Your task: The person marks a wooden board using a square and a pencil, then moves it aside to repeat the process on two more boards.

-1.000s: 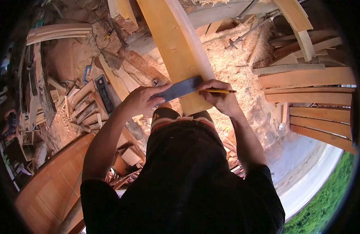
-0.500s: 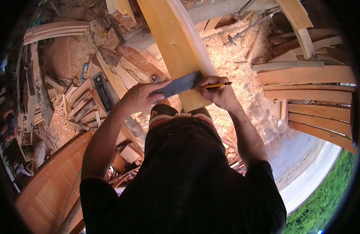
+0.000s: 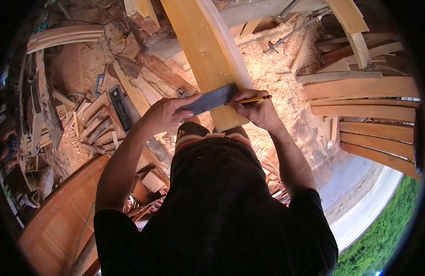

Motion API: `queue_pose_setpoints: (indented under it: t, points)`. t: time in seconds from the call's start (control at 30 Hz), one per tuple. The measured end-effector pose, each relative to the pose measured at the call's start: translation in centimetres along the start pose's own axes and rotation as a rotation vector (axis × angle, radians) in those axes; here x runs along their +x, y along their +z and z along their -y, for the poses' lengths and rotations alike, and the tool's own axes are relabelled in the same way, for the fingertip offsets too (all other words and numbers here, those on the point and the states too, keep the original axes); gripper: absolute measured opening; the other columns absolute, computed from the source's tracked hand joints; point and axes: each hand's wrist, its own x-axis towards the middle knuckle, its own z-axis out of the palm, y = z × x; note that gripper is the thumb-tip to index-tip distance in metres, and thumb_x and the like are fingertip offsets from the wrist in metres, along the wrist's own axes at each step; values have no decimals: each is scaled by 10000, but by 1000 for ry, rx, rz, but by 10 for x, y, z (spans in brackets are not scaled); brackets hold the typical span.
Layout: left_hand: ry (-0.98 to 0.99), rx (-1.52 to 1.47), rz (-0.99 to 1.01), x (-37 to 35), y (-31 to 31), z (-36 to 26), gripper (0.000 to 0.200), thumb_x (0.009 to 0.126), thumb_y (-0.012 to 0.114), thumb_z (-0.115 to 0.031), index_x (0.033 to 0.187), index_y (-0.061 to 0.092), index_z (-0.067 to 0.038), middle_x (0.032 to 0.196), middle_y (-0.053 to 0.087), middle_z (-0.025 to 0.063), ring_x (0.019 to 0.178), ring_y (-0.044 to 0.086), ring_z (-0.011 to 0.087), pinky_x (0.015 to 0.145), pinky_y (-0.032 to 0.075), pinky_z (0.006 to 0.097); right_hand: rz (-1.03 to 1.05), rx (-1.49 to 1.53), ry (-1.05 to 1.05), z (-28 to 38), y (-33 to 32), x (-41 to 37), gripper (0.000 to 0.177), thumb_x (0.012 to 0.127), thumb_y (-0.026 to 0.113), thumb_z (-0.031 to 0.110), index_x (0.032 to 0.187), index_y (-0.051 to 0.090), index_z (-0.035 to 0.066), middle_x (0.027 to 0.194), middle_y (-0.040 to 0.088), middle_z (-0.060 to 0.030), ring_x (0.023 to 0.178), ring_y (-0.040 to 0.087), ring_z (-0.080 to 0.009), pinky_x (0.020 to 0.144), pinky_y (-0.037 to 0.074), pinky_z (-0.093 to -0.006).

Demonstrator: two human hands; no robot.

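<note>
A long pale wooden board (image 3: 205, 50) runs from the top of the view down to my lap. Across its near end lies a dark, flat metal straightedge (image 3: 211, 100), slanting up to the right. My left hand (image 3: 168, 112) grips the straightedge's left end, index finger along the upper edge and thumb on the lower part. In my right hand (image 3: 257, 108) is a yellow pencil (image 3: 254, 99), its point at the lower edge of the straightedge near the board's right side. My right fingers also rest by the straightedge's right end.
Wood shavings (image 3: 272, 69) cover the floor. A dark case (image 3: 121, 108) and offcuts (image 3: 96, 120) lie to the left, with a panelled wooden door (image 3: 65, 211) below. At the right stand slatted wooden pieces (image 3: 366, 103); a long bar clamp (image 3: 290, 39) lies beyond the board.
My right hand and the pencil have shifted very slightly left along the straightedge. The left hand, straightedge and board stay practically still.
</note>
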Motion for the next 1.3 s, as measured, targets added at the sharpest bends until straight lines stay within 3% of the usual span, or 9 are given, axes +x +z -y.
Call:
queue_pose_setpoints:
  t: [0.17, 0.3, 0.43, 0.47, 0.5, 0.6, 1.1, 1.2, 1.3]
  points:
    - [-49, -23, 38, 1, -5, -4, 538, 956, 677, -190, 1472, 524, -174, 1133, 680, 268, 910, 694, 395, 801, 534, 434, 54, -14, 19, 3, -4, 1, 85, 883, 681, 43, 937, 698, -21, 874, 700, -63, 808, 637, -124, 748, 520, -285]
    - [13, 29, -23, -8, 2, -6, 550, 955, 684, -209, 1476, 513, -176, 1164, 678, 254, 979, 692, 409, 834, 538, 447, -169, 563, 86, -2, -17, -6, 197, 947, 536, 47, 1044, 689, -32, 911, 698, -69, 879, 647, -154, 811, 513, -300]
    - [-14, 48, 17, -25, 22, -20, 558, 945, 697, -212, 1470, 513, -165, 1161, 678, 252, 1029, 678, 417, 866, 543, 459, -266, 156, 270, -6, -21, -44, 247, 941, 540, 49, 1113, 693, -40, 937, 729, -107, 879, 665, -148, 807, 521, -299]
    - [-38, 47, 28, -28, 26, -22, 555, 944, 698, -209, 1466, 518, -160, 1153, 680, 253, 1027, 677, 419, 866, 542, 461, -264, 56, 155, -17, -13, -55, 251, 940, 537, 23, 1121, 699, -37, 962, 741, -110, 896, 670, -139, 815, 529, -308]
    - [1, 33, -2, -28, 29, -25, 548, 941, 700, -204, 1458, 528, -143, 1117, 688, 255, 1006, 679, 425, 848, 543, 466, -261, 53, 140, -22, -5, -64, 243, 947, 552, 27, 1127, 703, -33, 976, 744, -115, 905, 676, -140, 823, 535, -310]
    - [-87, 74, 99, -27, 28, -30, 583, 957, 692, -171, 1498, 484, -107, 1308, 643, 244, 1180, 664, 349, 942, 533, 410, -259, 26, 99, -26, 9, -75, 228, 960, 624, 47, 1156, 700, -43, 1005, 739, -139, 919, 699, -170, 835, 549, -313]
    - [-114, 50, 150, -21, 27, -26, 599, 964, 688, -204, 1511, 463, -105, 1351, 626, 227, 1214, 653, 310, 950, 532, 403, -235, 138, 136, -24, 11, -80, 284, 951, 665, 49, 1214, 686, -57, 1127, 723, -146, 1038, 676, -178, 912, 527, -316]
    - [-156, 55, 167, -19, 25, -32, 596, 958, 695, -190, 1505, 472, -107, 1360, 623, 219, 1223, 648, 299, 962, 526, 396, -228, 234, 196, -19, 11, -80, 278, 953, 669, 54, 1207, 691, -57, 1112, 722, -127, 970, 676, -163, 875, 527, -313]
    - [-106, 45, 125, -20, 28, -28, 588, 956, 696, -165, 1499, 480, -103, 1361, 623, 216, 1229, 644, 306, 974, 518, 387, -216, 67, 15, -30, 7, -80, 259, 965, 660, 57, 1195, 695, -57, 1052, 725, -103, 884, 662, -146, 821, 520, -294]
